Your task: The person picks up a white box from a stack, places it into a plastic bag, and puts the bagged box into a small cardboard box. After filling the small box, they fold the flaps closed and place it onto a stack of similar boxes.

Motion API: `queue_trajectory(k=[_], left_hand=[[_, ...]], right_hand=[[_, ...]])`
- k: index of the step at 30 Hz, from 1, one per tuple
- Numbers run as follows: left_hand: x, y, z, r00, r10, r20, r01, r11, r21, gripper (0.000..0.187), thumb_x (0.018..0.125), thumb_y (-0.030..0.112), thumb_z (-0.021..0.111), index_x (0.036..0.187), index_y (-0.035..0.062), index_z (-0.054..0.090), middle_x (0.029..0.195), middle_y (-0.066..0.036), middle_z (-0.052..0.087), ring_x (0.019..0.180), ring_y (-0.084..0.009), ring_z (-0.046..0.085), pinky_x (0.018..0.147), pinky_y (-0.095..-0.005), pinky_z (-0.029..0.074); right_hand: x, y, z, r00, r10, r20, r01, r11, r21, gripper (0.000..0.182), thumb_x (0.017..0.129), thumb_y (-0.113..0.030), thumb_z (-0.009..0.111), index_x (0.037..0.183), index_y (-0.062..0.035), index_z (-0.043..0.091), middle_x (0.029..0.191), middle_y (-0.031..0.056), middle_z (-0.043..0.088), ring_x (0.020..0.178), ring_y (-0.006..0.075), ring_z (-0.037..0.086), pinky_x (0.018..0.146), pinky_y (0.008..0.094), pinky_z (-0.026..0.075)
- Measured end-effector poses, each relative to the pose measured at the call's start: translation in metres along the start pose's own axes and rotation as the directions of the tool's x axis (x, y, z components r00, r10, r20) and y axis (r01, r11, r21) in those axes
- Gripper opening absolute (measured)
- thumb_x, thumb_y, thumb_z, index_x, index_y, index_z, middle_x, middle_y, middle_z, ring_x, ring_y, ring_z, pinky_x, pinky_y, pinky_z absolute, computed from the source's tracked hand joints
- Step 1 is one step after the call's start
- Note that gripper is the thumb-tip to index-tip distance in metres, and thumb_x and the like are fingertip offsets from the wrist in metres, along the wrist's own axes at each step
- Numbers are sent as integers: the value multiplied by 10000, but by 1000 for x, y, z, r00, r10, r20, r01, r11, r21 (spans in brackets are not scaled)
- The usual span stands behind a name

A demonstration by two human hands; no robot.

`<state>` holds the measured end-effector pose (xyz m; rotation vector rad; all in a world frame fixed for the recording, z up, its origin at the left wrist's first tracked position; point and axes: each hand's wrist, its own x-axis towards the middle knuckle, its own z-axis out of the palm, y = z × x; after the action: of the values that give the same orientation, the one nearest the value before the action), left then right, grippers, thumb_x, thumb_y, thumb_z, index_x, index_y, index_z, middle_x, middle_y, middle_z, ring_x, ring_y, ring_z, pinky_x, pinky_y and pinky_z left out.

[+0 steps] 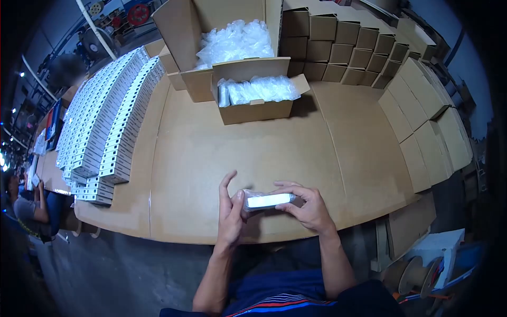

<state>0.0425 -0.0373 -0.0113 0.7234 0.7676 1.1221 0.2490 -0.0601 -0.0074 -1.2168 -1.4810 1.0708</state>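
Note:
A slim, bright white block in clear plastic wrap (268,201) is held level just above the table's near edge. My left hand (231,217) grips its left end, thumb pressed on the crinkled plastic and index finger stretched away from it. At the opposite end, my right hand (309,208) pinches it between thumb and fingers. Glare hides any print on the white face. Beyond my hands stands an open carton (256,113) packed with bubble-wrapped pieces (259,90).
A large open box (177,37) behind the carton holds more clear wrap (237,39). White boxes (100,121) are stacked along the left. Brown cartons (338,50) line the back right, with bigger ones (422,121) at the right edge. Another person (31,203) sits far left.

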Motion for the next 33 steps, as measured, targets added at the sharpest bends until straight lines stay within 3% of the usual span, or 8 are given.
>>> queue_trajectory(k=[2, 6, 7, 10, 19, 22, 29, 33], left_hand=[[-1, 6, -3, 987, 86, 134, -105, 983, 147, 549, 1045, 87, 601, 1526, 71, 338, 1068, -119, 653, 989, -181, 657, 874, -319, 549], [8, 7, -19, 922, 141, 361, -343, 730, 591, 428, 930, -22, 719, 1339, -13, 595, 1147, -114, 644, 1061, -194, 641, 918, -319, 543], [8, 8, -14, 933, 199, 301, -344, 741, 577, 264, 904, 11, 760, 1165, -4, 720, 1039, -81, 665, 948, -153, 656, 784, -281, 528], [13, 15, -20, 930, 184, 317, -354, 676, 647, 262, 906, 29, 769, 1164, 5, 726, 1023, -74, 668, 923, -144, 656, 768, -277, 525], [47, 33, -51, 931, 72, 359, -291, 741, 605, 242, 975, 40, 691, 1201, -42, 665, 1090, -86, 657, 970, -154, 666, 853, -287, 583], [63, 39, -63, 938, 14, 346, -189, 858, 478, 268, 999, 37, 661, 1246, -54, 615, 1115, -91, 650, 985, -157, 671, 873, -299, 596], [122, 74, -64, 953, 187, 237, -291, 780, 554, 723, 931, 77, 751, 1532, 19, 354, 1413, -150, 514, 1346, -256, 503, 1088, -426, 472], [186, 73, -87, 936, 280, 215, -340, 550, 763, 927, 816, 169, 875, 1555, 44, 330, 1484, -206, 468, 1391, -322, 479, 1108, -486, 478]], right_hand=[[0, 6, 0, 998, -65, -20, 64, 997, -42, 280, 831, -50, 818, 1095, 11, 751, 1172, 147, 745, 1257, 261, 628, 1058, 395, 486], [2, -9, 0, 991, -121, -65, 112, 986, -126, 269, 820, -57, 819, 1084, -42, 768, 1276, 134, 699, 1359, 308, 545, 1093, 427, 473], [5, -11, -2, 987, -156, -45, 145, 971, -190, 286, 811, -64, 826, 1090, -46, 768, 1318, 117, 680, 1364, 324, 535, 1093, 430, 477], [13, -17, -9, 951, -307, 39, 293, 853, -431, 314, 798, -76, 835, 1104, -65, 765, 1281, 105, 696, 1317, 316, 580, 1064, 409, 503], [59, -51, -14, 871, -302, 389, 486, 653, -581, 198, 824, -83, 812, 978, -26, 701, 927, 90, 702, 860, 300, 668, 779, 414, 555], [80, -59, -11, 869, -281, 407, 461, 758, -462, 174, 846, -72, 790, 986, -24, 699, 898, 106, 694, 794, 293, 678, 709, 389, 575], [138, -65, 8, 900, -428, -85, 359, 837, -413, 183, 837, -68, 811, 962, 3, 698, 854, 99, 696, 688, 148, 681, 588, 281, 567], [194, -44, 31, 749, -521, -408, 415, 850, -325, 246, 888, 4, 756, 1119, 5, 674, 932, 95, 700, 686, 126, 671, 542, 249, 571]])
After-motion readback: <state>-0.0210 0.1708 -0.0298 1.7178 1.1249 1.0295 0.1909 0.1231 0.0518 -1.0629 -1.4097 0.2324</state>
